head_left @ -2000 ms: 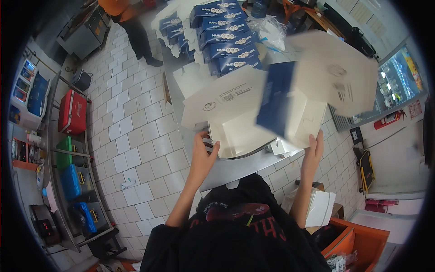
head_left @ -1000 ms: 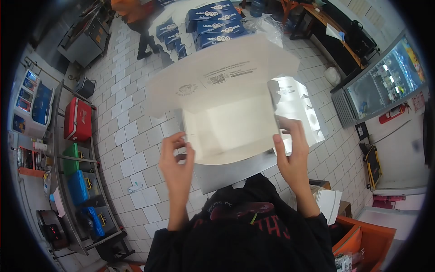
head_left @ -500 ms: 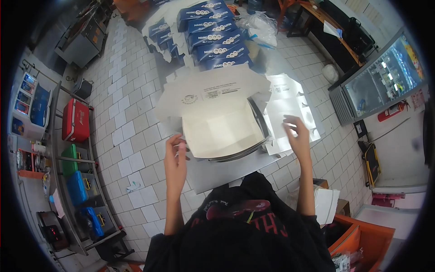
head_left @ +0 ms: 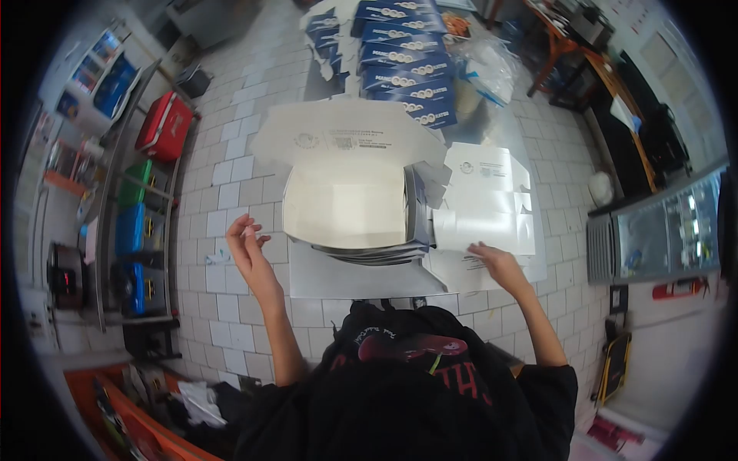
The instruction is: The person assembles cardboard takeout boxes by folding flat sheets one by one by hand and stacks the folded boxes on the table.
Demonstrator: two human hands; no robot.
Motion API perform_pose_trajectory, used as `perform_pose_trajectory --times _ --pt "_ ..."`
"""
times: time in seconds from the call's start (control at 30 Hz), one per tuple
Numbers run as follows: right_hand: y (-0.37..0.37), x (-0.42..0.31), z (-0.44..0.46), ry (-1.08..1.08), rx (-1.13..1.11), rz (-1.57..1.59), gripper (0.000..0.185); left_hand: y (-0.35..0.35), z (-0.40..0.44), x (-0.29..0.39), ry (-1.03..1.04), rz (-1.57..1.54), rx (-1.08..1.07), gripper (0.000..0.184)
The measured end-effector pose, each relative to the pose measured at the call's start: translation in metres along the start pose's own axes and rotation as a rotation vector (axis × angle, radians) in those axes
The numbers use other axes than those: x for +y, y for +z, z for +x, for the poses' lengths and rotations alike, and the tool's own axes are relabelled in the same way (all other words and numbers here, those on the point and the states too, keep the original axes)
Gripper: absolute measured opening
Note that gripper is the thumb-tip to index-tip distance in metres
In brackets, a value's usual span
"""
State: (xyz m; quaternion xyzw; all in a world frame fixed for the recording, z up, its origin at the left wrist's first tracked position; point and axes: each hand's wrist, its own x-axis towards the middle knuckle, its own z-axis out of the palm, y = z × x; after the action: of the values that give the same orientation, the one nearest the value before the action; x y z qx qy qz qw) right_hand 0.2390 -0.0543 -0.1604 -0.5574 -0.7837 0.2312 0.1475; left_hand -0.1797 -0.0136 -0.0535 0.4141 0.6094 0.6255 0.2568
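An open, folded cardboard box (head_left: 346,203) with a cream inside tops a stack of boxes on the metal table, its printed lid raised at the back. My left hand (head_left: 252,250) hovers left of the stack, holding nothing, fingers loosely bent and apart. On the right lie flat cardboard boxes (head_left: 484,196), unfolded, with white faces and small print. At the near edge of a flat box's panel, my right hand (head_left: 500,265) has its fingers closed together on the cardboard. The hand partly covers its own grip.
Blue printed boxes (head_left: 407,77) are stacked at the back of the metal table (head_left: 361,284), beside a clear plastic bag (head_left: 488,69). A shelf rack with a red cooler (head_left: 164,127) stands left; a glass-front fridge (head_left: 669,238) is at right.
My right hand has come down from above the flat boxes to the near edge of a panel. My left hand has moved away from the open box's side. The camera view has turned.
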Motion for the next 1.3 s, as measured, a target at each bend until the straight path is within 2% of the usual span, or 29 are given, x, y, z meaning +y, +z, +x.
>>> perform_pose_trajectory --times 0.03,0.1,0.13,0.17,0.23,0.3,0.37,0.4,0.47,0.5,0.57,0.6,0.63,0.7,0.8,0.83,0.87,0.9,0.93,0.97,1.0,1.07,1.1,1.13,1.17,1.2,1.23,1.3 --pt "-0.013 0.006 0.0 -0.029 -0.015 0.0 0.035 0.002 -0.012 0.004 0.066 0.033 0.096 0.024" --pt "-0.044 0.013 -0.001 -0.031 0.156 0.012 0.029 0.008 -0.036 0.006 0.132 0.074 0.216 0.024" --pt "-0.062 0.006 -0.002 -0.012 0.239 0.053 0.018 0.011 -0.049 0.001 0.143 0.106 0.207 0.024" --pt "-0.077 0.002 -0.007 -0.022 0.234 0.053 0.018 0.017 -0.062 -0.002 0.154 0.134 0.189 0.024" --pt "-0.102 0.001 -0.015 0.146 0.207 -0.034 0.011 0.036 -0.084 -0.003 0.159 0.203 0.164 0.027" --pt "-0.101 0.004 -0.015 0.138 0.239 -0.052 0.017 0.05 -0.09 -0.006 0.174 0.27 0.135 0.031" --pt "-0.09 0.008 -0.013 0.227 -0.035 0.001 0.025 0.057 -0.082 -0.012 0.389 0.403 0.332 0.036" --pt "-0.079 0.014 -0.015 0.221 -0.041 0.003 0.025 0.056 -0.074 -0.018 0.387 0.409 0.337 0.036" --pt "-0.054 0.029 -0.017 -0.018 -0.136 0.234 0.029 0.045 -0.055 -0.036 0.096 -0.062 0.365 0.041" --pt "-0.045 0.035 -0.018 -0.027 -0.139 0.236 0.029 0.038 -0.054 -0.048 0.1 -0.059 0.373 0.041" --pt "-0.034 0.043 -0.018 0.012 -0.202 0.348 0.032 0.029 -0.054 -0.072 -0.239 -0.259 0.406 0.041" --pt "-0.04 0.041 -0.018 0.071 -0.228 0.356 0.029 0.029 -0.063 -0.083 -0.235 -0.261 0.406 0.041" --pt "-0.045 0.042 -0.019 0.069 -0.224 0.356 0.029 0.027 -0.078 -0.093 -0.246 -0.219 0.378 0.041" --pt "-0.056 0.045 -0.023 0.243 -0.156 0.413 0.023 0.028 -0.099 -0.104 -0.25 -0.186 0.347 0.042" --pt "-0.068 0.039 -0.035 0.296 -0.047 0.533 0.024 0.032 -0.112 -0.112 -0.317 -0.121 0.226 0.043" --pt "-0.067 0.032 -0.037 0.304 -0.041 0.533 0.024 0.033 -0.108 -0.114 -0.275 -0.16 0.144 0.051" --pt "-0.066 0.023 -0.037 0.176 -0.081 0.461 0.027 0.032 -0.103 -0.116 -0.231 -0.202 0.06 0.06" --pt "-0.064 0.013 -0.035 0.046 -0.118 0.384 0.031 0.029 -0.098 -0.118 -0.226 -0.211 0.049 0.06" --pt "-0.056 0.002 -0.031 0.04 -0.126 0.203 0.041 0.026 -0.089 -0.123 -0.142 -0.203 -0.13 0.074" --pt "-0.048 -0.013 -0.02 0.018 -0.043 0.247 0.047 0.022 -0.079 -0.131 -0.052 -0.194 -0.308 0.089" --pt "-0.039 -0.036 -0.008 -0.003 0.038 0.291 0.055 0.011 -0.07 -0.18 -0.066 -0.142 -0.42 0.115" --pt "-0.014 -0.074 0.018 -0.078 0.035 0.42 0.072 0.01 -0.067 -0.195 -0.026 -0.055 -0.503 0.11" --pt "0.006 -0.089 0.03 -0.076 0.045 0.413 0.072 0.011 -0.063 -0.197 0.004 0.047 -0.578 0.106" --pt "0.031 -0.101 0.042 -0.082 0.145 0.465 0.076 0.013 -0.059 -0.193 0.011 0.04 -0.585 0.106" --pt "0.048 -0.107 0.053 -0.09 0.244 0.514 0.08 0.015 -0.056 -0.184 -0.036 0.041 -0.584 0.097" --pt "0.057 -0.109 0.064 -0.093 0.253 0.504 0.08 0.018 -0.052 -0.178 -0.082 0.042 -0.582 0.088" --pt "0.065 -0.111 0.073 -0.029 0.274 0.553 0.082 0.02 -0.044 -0.174 -0.075 0.033 -0.583 0.088" --pt "0.077 -0.111 0.089 0.039 0.29 0.596 0.083 0.024 -0.03 -0.171 -0.009 0.041 -0.519 0.073"
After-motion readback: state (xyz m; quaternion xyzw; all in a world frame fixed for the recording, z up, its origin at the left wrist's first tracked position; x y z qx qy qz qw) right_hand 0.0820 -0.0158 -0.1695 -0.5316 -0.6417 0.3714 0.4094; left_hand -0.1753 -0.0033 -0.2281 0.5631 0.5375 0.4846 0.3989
